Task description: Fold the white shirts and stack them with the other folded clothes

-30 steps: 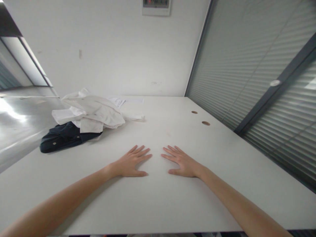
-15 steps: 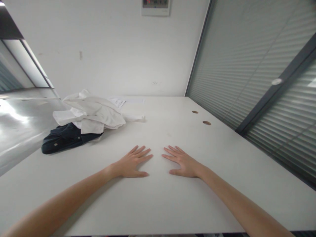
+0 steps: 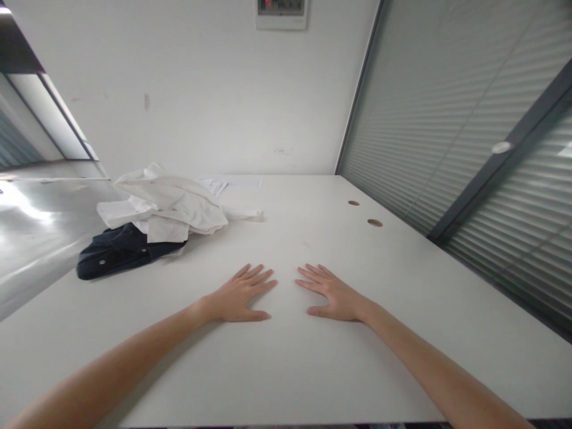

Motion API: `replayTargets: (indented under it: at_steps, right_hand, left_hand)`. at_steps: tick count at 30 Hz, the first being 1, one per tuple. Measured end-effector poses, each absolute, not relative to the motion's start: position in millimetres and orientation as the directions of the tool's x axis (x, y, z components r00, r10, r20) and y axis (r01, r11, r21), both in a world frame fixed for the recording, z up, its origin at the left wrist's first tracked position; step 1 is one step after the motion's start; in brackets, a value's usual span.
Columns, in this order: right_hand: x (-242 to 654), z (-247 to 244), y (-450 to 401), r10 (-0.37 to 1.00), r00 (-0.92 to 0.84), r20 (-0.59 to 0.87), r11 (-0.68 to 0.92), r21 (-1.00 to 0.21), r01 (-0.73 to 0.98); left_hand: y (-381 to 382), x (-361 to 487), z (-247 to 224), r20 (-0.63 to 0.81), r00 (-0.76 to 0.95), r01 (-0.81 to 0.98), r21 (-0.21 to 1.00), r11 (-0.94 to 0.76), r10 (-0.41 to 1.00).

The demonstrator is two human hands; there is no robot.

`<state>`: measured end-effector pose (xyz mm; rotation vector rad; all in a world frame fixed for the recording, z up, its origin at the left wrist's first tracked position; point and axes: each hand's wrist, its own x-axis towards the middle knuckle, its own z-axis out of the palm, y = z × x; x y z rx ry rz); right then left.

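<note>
My left hand [image 3: 239,296] lies palm down on the white table [image 3: 277,369], fingers spread, holding nothing. Across a small gap, my right hand [image 3: 333,296] rests flat on the same surface, its fingers also apart and nothing in them. Beyond my left hand, toward the table's left side, is a crumpled heap of clothing. A white garment [image 3: 179,199] lies on top of it, with one narrow part stretched out to the right. Beneath its front edge shows a dark navy garment [image 3: 120,253] with light round buttons or snaps. Neither hand touches the clothes.
Some printed papers [image 3: 218,186] lie at the far end, behind the white garment. Two round holes [image 3: 375,223] pierce the tabletop near its right edge. A glass partition with blinds [image 3: 447,119] borders the right side, and a white wall [image 3: 201,89] stands behind.
</note>
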<state>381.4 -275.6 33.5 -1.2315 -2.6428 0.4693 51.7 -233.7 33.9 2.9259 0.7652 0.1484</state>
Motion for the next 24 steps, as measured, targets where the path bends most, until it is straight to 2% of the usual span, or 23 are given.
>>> replayTargets:
  at_steps: [4,7,9,11,13,16,18,21,24]
  right_hand:
    - [386.9,37.3,-279.9,0.834,-0.500,0.233,0.546,-0.477,0.689]
    - [394.6,39.0,-283.3,0.885,-0.356,0.301,0.465,-0.519,0.717]
    - [398.6,38.6,-284.8,0.915,-0.310,0.260,0.403,-0.520,0.753]
    - [399.7,37.6,-285.7,0.943,-0.306,0.135,0.329,-0.532,0.780]
    - [398.3,36.8,-286.2,0.946,-0.323,0.015,0.284,-0.517,0.808]
    - [395.2,35.5,-286.4,0.937,-0.349,-0.031,0.293,-0.479,0.828]
    - [394.7,34.4,-286.1,0.935,-0.354,-0.023,0.300,-0.484,0.822]
    - [396.5,32.6,-285.8,0.931,-0.364,-0.021,0.300,-0.522,0.798]
    - [398.0,31.7,-285.9,0.928,-0.372,-0.026,0.296,-0.557,0.776]
  left_hand:
    - [-231.9,52.3,31.6,0.284,0.836,0.457,0.113,-0.882,0.469]
    - [-226.6,52.8,24.8,0.462,0.779,0.470,0.016,-0.883,0.423]
    - [-220.8,51.8,21.6,0.536,0.749,0.486,-0.047,-0.873,0.389]
    - [-211.5,48.5,24.6,0.579,0.721,0.516,-0.083,-0.853,0.380]
    - [-196.9,41.3,37.5,0.605,0.673,0.598,-0.106,-0.794,0.426]
    - [-164.4,20.9,77.0,0.666,0.504,0.800,-0.121,-0.587,0.550]
    - [-138.5,0.4,111.7,0.739,0.347,0.902,-0.094,-0.421,0.578]
    - [-102.1,-38.5,160.9,0.829,0.114,0.979,0.000,-0.203,0.548]
    - [-76.9,-77.1,194.1,0.753,-0.136,0.980,0.198,-0.024,0.643]
